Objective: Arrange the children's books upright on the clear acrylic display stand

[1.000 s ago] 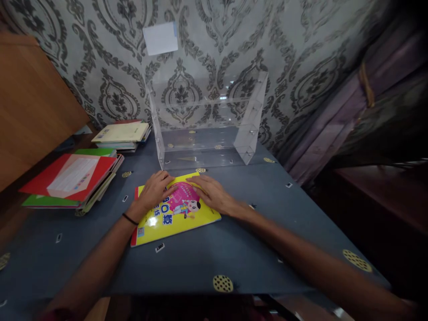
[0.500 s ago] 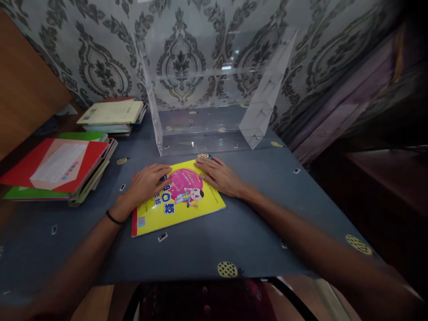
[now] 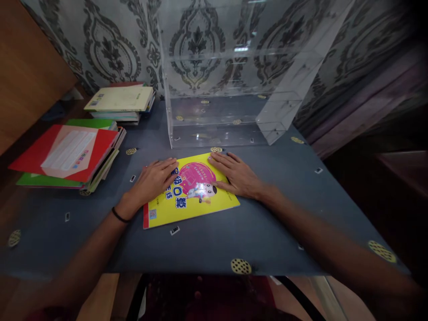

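A yellow workbook (image 3: 200, 207) with a pink circle and a cartoon figure on its cover lies closed and flat on the table, turned sideways to me. My left hand (image 3: 152, 180) rests on its left end with the fingers stretched out, a black band around the wrist. Across from it, my right hand (image 3: 236, 175) lies flat on the right end of the cover, fingers spread and thumb toward the middle. Neither hand grips the workbook; both only touch it from above.
Behind the workbook stands a clear acrylic shelf (image 3: 284, 113) near the patterned wall. Two book piles are at the left: one topped by a red book (image 3: 43, 154), the other by a cream book (image 3: 122, 99). A dark blue cloth (image 3: 200, 249) with pineapple prints covers the table.
The view has shifted, so the shelf, piles and table appear farther right and slightly higher. My right thumb has spread away from the fingers. The workbook stays under both hands.
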Demonstrator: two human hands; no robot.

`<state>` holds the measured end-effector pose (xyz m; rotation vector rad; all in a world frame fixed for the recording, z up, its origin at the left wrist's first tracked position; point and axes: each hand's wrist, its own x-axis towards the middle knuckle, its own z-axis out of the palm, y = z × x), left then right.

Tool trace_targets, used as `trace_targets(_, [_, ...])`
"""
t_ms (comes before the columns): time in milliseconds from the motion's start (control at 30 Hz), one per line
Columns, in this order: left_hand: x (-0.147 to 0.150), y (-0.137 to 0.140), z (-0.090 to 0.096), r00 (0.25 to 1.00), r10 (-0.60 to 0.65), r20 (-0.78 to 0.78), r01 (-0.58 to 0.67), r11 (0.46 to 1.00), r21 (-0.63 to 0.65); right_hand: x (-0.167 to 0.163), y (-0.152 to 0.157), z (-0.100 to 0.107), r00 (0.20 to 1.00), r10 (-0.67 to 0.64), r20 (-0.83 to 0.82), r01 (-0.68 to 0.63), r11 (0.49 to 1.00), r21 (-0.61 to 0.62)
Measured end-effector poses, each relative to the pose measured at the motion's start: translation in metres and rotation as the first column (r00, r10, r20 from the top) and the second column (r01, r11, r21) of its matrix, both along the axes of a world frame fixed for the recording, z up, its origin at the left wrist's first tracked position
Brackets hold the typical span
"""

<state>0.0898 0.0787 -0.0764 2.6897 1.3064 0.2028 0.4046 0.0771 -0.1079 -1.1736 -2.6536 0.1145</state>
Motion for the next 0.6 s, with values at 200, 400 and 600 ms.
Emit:
trace_targets(200, [0.005,-0.010,-0.001,0.998,0.022,-0.065,-0.022,1.000,-0.010,0.001,0.000,-0.001,1.000,0.004,-0.006,-0.004,1.000,0.007])
trace_targets(400, [0.004,-0.010,-0.004,0.996,0.005,-0.084,-0.006,1.000,-0.014,-0.001,0.000,0.001,1.000,0.015,0.013,-0.016,1.000,0.025])
trace_targets(600, [0.005,-0.012,-0.003,0.996,0.033,-0.084,-0.035,0.999,-0.024,0.003,-0.023,0.007,0.998,0.062,0.016,-0.061,0.997,-0.050])
